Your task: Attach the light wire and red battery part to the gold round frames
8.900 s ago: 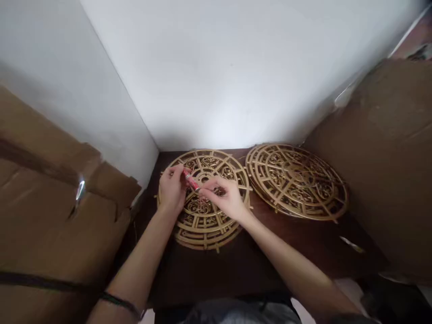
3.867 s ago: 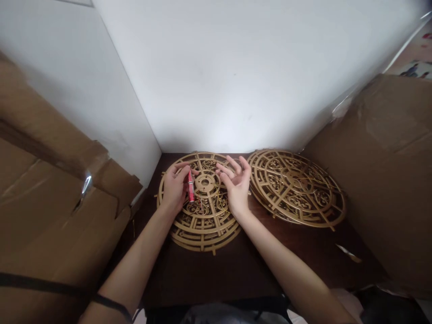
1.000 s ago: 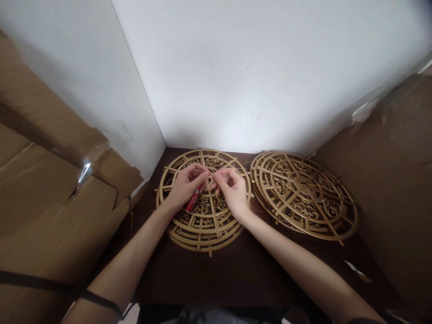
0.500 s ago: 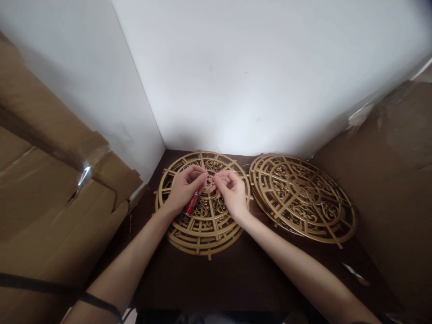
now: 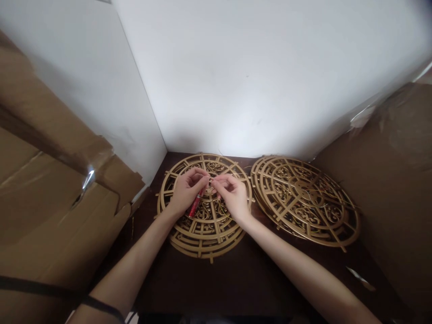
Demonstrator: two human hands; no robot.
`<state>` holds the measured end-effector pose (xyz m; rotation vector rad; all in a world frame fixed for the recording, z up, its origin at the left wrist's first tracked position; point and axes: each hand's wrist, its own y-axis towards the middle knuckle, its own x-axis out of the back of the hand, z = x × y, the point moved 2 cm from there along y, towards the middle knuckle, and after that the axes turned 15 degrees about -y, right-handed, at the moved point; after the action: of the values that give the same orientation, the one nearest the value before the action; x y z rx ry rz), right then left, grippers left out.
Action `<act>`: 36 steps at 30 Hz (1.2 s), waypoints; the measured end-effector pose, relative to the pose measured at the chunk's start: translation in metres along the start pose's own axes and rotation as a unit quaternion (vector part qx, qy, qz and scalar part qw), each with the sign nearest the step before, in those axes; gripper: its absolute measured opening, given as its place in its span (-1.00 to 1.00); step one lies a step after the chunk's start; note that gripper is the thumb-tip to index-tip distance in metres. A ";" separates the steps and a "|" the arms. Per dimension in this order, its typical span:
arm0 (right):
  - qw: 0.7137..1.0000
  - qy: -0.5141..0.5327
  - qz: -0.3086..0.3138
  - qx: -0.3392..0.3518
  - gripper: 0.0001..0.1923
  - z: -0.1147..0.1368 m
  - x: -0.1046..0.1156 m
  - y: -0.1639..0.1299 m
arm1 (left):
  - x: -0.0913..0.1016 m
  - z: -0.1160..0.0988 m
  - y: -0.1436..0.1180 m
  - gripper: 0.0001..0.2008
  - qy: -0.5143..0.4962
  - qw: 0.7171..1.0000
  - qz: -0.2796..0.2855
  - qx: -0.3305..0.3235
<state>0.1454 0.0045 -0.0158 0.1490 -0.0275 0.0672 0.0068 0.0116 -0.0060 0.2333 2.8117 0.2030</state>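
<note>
A stack of round gold fretwork discs (image 5: 202,234) lies on the dark table (image 5: 243,279) in front of me. My left hand (image 5: 184,191) rests on the stack and grips a small red tube (image 5: 195,207), which sticks out below its fingers. My right hand (image 5: 232,193) is beside it over the disc's centre, fingertips pinched together against the left fingertips. What the fingertips pinch is too small to tell; a thin gold thread seems to run from them. A second stack of gold discs (image 5: 303,198) lies to the right, untouched.
Cardboard boxes stand close on the left (image 5: 50,193) and on the right (image 5: 394,180). White walls meet in a corner behind the table. A small pale scrap (image 5: 359,276) lies near the table's right front.
Over the last second both hands stay pinched together over the disc's centre, barely shifting. Several seconds ago my right hand was open, fingers spread; it has since closed against the left fingertips.
</note>
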 end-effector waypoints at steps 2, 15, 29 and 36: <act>1.000 0.000 -0.004 -0.003 -0.81 0.000 0.000 0.000 | 0.000 0.000 0.000 -0.80 0.003 1.000 0.006 -0.005; 1.000 0.028 -0.009 0.005 -0.81 0.000 0.000 0.002 | -0.001 -0.004 0.000 -0.72 -0.046 0.998 -0.043 0.018; 0.999 0.004 -0.039 0.002 -0.81 -0.006 0.003 0.004 | -0.005 -0.008 -0.001 -0.75 -0.120 0.992 -0.031 0.018; 0.999 0.009 -0.042 0.009 -0.85 -0.004 0.004 0.004 | -0.008 -0.006 -0.002 -0.80 -0.124 0.991 -0.001 0.056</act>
<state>0.1488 0.0088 -0.0188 0.1670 -0.0025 -0.0144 0.0116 0.0074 0.0017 0.2615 2.5791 0.0138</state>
